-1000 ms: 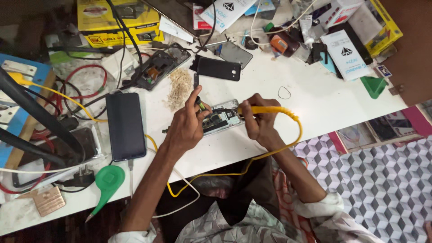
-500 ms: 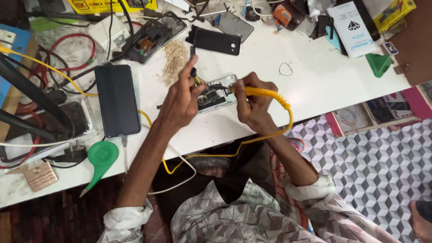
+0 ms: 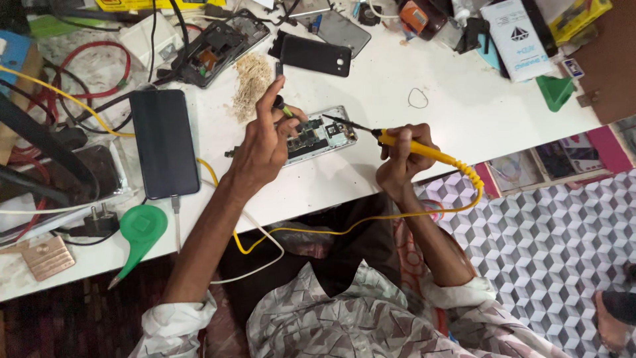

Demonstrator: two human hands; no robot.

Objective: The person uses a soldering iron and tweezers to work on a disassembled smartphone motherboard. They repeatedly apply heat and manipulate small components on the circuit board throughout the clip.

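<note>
Head view: left hand point(image 3: 265, 142) pinches tweezers point(image 3: 283, 108) over the opened phone point(image 3: 318, 134) at the desk point(image 3: 450, 119) edge; right hand point(image 3: 401, 159) grips the soldering iron point(image 3: 397, 140), tip at its board. A slip could scorch neighbouring parts.

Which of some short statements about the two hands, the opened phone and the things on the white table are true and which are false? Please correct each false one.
1. The right hand holds a yellow soldering iron. True.
2. The tip of the iron points toward the opened phone. True.
3. The left hand lies flat on the white table. False: it is raised over the phone's edge, pinching a small thin tool.
4. The dark phone lies screen up, left of the left hand. True.
5. The green funnel-shaped tool lies beside the right hand. False: it lies near the table's front edge, far to the left.
</note>
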